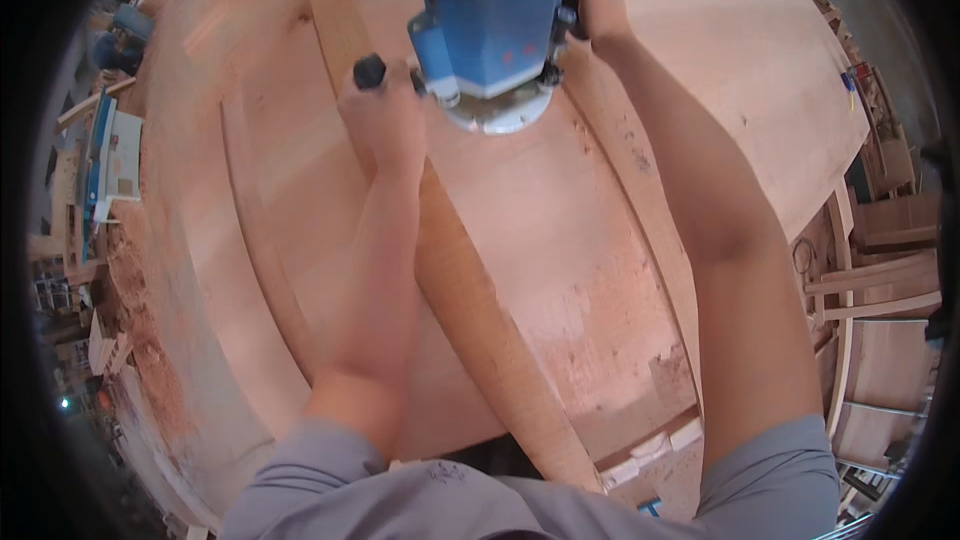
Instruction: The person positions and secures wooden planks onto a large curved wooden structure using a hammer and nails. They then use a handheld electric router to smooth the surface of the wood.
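A blue plunge router (490, 35) with a black top stands upright at the far middle, its pale round base low over the wooden panel (540, 230). My left hand (385, 110) is closed round its left side handle, whose black knob (368, 71) sticks out past the fingers. On the other side, my right hand (600, 10) grips the right handle, partly hidden by the router body. One long wooden strip (470, 290) runs under my left wrist toward my body. Another wooden strip (640, 180) lies to the right, beside my right forearm. The bit is out of sight.
A thin curved wooden strip (255, 240) lies on the left of the panel. Reddish sawdust (150, 340) covers the left side. Small pale blocks (655, 445) sit near my body at the right. Curved wooden pieces (880, 275) are stacked beyond the right edge.
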Demonstrator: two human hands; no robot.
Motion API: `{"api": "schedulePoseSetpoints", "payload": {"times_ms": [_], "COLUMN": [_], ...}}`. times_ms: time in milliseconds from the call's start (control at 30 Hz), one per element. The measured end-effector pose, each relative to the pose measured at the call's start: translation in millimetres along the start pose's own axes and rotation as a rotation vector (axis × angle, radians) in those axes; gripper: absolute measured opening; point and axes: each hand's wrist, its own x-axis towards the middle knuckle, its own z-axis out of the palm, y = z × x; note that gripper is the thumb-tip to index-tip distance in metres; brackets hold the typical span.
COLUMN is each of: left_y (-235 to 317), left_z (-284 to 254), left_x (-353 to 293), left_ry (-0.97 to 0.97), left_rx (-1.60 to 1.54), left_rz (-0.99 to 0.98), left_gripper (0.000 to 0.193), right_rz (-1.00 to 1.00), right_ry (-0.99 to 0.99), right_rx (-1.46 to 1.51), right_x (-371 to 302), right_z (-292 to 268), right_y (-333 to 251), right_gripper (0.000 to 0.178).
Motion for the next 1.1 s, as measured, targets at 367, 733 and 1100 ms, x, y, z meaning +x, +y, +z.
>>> {"api": "schedulePoseSetpoints", "payload": {"times_ms": [367, 733, 1100], "left_y": [-13.5, -18.5, -30.7], "left_z": [-2.3, 1.6, -5.9], "left_x": [3.6, 1.7, -7.2], "left_ry": [0.034, 0.004, 0.006], "left_rx": [-0.073, -0.098, -0.018], "left_rz": [0.108, 0.170, 0.073], "left_gripper": [0.015, 0.021, 0.026], "right_rz": [0.076, 0.077, 0.079], "right_ry": [-0.139, -0.193, -0.279], "right_rx": [-0.075, -0.096, -0.099], "right_x": [-8.5, 5.1, 10.5], "right_z": [-3.3, -15.2, -22.1], "right_y": [-5.4, -10.3, 14.6], "right_gripper": [0.051, 0.052, 0.051]}}
